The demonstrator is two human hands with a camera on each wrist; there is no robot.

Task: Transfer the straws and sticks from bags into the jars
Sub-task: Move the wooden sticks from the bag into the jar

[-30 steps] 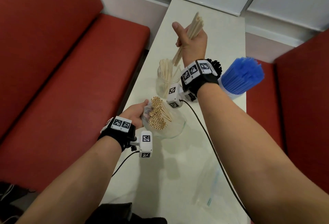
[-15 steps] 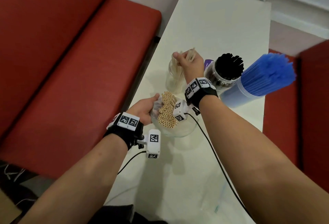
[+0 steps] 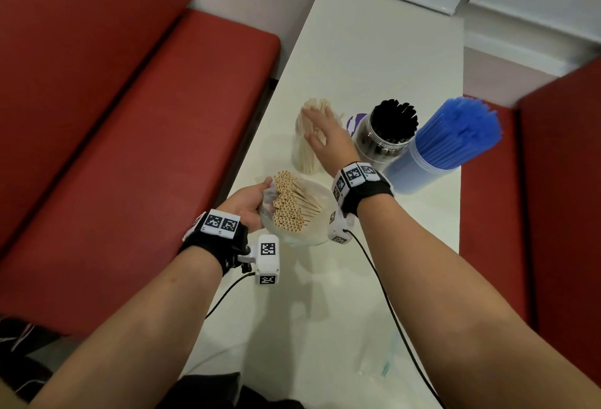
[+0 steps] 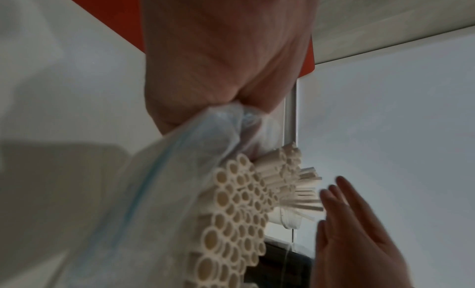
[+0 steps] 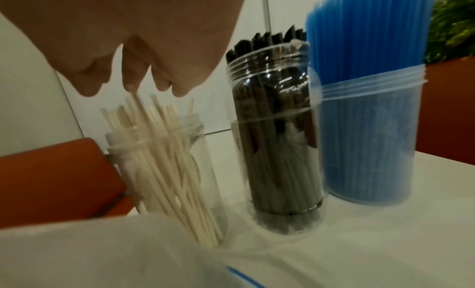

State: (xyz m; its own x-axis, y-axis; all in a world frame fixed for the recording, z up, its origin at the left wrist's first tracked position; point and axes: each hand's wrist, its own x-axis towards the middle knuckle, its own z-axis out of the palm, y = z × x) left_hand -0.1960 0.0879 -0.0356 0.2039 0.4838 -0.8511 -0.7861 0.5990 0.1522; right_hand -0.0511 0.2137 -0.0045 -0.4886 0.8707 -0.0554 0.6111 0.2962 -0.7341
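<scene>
My left hand [image 3: 261, 195] pinches the rim of a clear bag [image 4: 180, 170] full of tan paper straws [image 3: 289, 207], held at the table's left edge. Just beyond it stands a clear jar [image 3: 304, 156] of thin wooden sticks [image 5: 159, 160]. My right hand [image 3: 313, 127] hovers flat over the stick tops with straight fingers [image 5: 133, 73] and holds nothing. In the left wrist view the right hand [image 4: 354, 231] appears beside the stick ends.
Right of the stick jar are a jar of black straws [image 3: 387, 135] and a taller tub of blue straws [image 3: 439, 154]. A purple lid [image 3: 353, 122] lies behind. An empty clear bag [image 3: 380, 363] lies near me on the white table [image 3: 374, 50]. Red benches flank both sides.
My right hand brought a raised bundle of sticks down into the jar, let go of it, and now spreads open above it. The left hand kept its hold on the bag.
</scene>
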